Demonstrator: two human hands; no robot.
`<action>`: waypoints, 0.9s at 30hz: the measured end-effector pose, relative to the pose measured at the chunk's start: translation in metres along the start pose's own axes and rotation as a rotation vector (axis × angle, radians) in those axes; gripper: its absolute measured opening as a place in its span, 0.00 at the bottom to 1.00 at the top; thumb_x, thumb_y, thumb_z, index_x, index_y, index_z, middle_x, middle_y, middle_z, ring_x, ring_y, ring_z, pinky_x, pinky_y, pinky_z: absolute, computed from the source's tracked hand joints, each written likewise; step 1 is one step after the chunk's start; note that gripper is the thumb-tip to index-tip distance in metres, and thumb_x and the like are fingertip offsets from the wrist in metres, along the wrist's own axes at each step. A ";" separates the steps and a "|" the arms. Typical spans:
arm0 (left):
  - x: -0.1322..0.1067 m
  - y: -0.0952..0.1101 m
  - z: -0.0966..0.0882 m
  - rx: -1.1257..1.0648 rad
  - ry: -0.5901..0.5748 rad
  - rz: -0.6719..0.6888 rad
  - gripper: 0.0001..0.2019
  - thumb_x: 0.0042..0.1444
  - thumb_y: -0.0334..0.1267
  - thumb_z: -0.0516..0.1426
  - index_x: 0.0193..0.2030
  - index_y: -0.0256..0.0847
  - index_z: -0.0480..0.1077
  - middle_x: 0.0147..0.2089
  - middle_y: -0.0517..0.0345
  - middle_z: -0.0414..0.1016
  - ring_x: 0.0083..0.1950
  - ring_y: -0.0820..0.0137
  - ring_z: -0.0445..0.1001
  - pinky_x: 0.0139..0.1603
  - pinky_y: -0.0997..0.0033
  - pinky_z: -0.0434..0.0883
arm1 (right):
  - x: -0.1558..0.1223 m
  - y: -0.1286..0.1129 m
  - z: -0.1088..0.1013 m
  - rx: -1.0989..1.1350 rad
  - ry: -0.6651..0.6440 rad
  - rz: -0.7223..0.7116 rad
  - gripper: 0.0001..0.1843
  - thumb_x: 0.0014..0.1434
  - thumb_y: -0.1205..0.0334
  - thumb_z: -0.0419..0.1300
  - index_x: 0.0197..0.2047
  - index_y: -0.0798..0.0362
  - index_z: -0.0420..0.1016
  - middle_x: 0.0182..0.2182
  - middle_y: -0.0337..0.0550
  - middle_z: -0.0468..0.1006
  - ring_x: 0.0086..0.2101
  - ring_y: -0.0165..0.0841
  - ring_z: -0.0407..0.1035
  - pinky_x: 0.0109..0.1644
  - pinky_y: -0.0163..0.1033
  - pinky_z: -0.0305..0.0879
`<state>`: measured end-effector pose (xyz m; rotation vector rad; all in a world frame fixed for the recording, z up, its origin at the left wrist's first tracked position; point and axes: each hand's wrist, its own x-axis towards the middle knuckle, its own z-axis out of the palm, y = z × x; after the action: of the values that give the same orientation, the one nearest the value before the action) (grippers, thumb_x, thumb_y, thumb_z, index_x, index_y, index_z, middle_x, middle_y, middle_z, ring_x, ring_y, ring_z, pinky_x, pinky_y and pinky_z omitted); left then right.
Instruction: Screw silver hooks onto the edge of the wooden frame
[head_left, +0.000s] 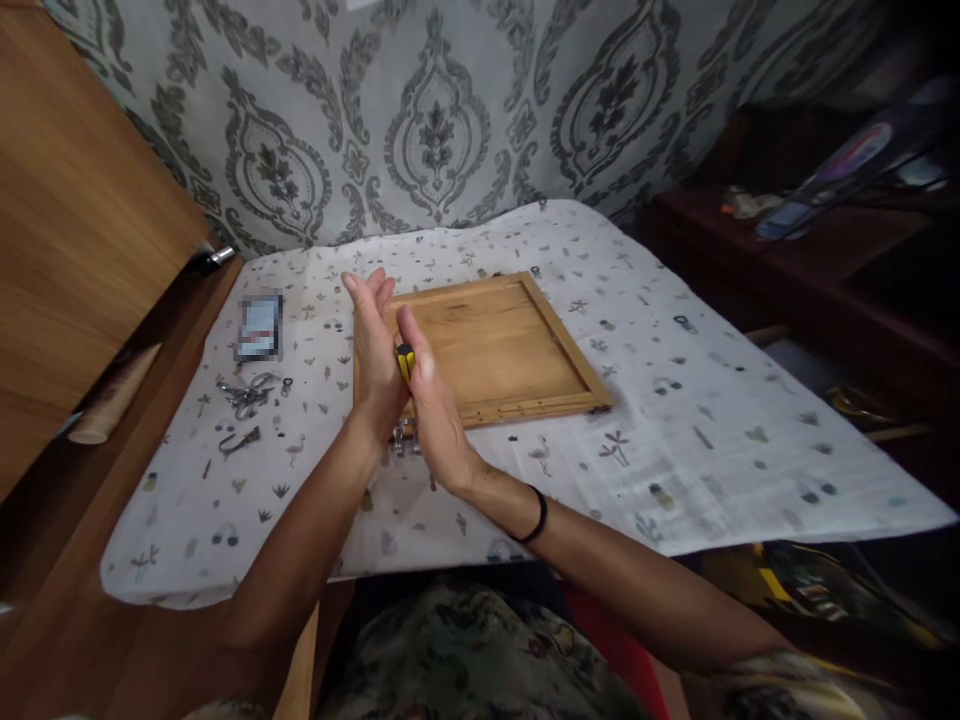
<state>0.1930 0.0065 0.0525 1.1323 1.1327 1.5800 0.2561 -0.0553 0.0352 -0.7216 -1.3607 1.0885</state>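
Observation:
A yellow-and-black screwdriver handle (pixel 406 363) is pressed between my two palms, and its lower part is hidden by the hands. My left hand (pixel 375 350) has its fingers stretched out along one side of the handle. On the other side, my right hand (pixel 435 405) lies flat against it with the thumb up. Beneath the hands, a metal hinge (pixel 403 436) sits at the near edge of a framed wooden panel (pixel 495 345). This panel lies flat on the cloth-covered table, its left part covered by my hands.
The patterned white cloth (pixel 570 490) covers the table. To the left lie a blurred-out phone (pixel 259 327), a pile of metal hardware (pixel 251 395) and a curved metal piece (pixel 238 440). A small dark item (pixel 685 323) is at right. A wooden cabinet panel (pixel 82 200) borders the left.

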 end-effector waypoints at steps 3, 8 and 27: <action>0.004 -0.001 0.001 -0.037 0.036 0.038 0.32 0.71 0.64 0.36 0.62 0.49 0.68 0.71 0.50 0.66 0.76 0.59 0.61 0.74 0.54 0.63 | -0.006 -0.001 0.004 0.017 0.052 0.019 0.46 0.67 0.27 0.41 0.78 0.44 0.52 0.75 0.42 0.54 0.76 0.43 0.37 0.80 0.53 0.35; 0.011 0.000 0.004 -0.015 0.173 0.086 0.28 0.73 0.60 0.37 0.56 0.46 0.69 0.65 0.48 0.72 0.71 0.60 0.67 0.71 0.54 0.64 | -0.018 -0.002 0.008 -0.042 0.092 -0.052 0.34 0.73 0.40 0.46 0.75 0.47 0.57 0.75 0.47 0.57 0.75 0.39 0.45 0.79 0.52 0.40; -0.042 0.019 0.018 -0.183 -0.036 -0.090 0.33 0.76 0.52 0.30 0.53 0.44 0.75 0.60 0.54 0.78 0.71 0.63 0.69 0.75 0.54 0.62 | 0.040 0.016 -0.011 0.151 0.106 0.069 0.42 0.69 0.32 0.44 0.73 0.53 0.60 0.75 0.47 0.54 0.76 0.44 0.42 0.80 0.56 0.36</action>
<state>0.2170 -0.0344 0.0659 0.9719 0.9798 1.5526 0.2591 -0.0108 0.0350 -0.7085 -1.1581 1.1776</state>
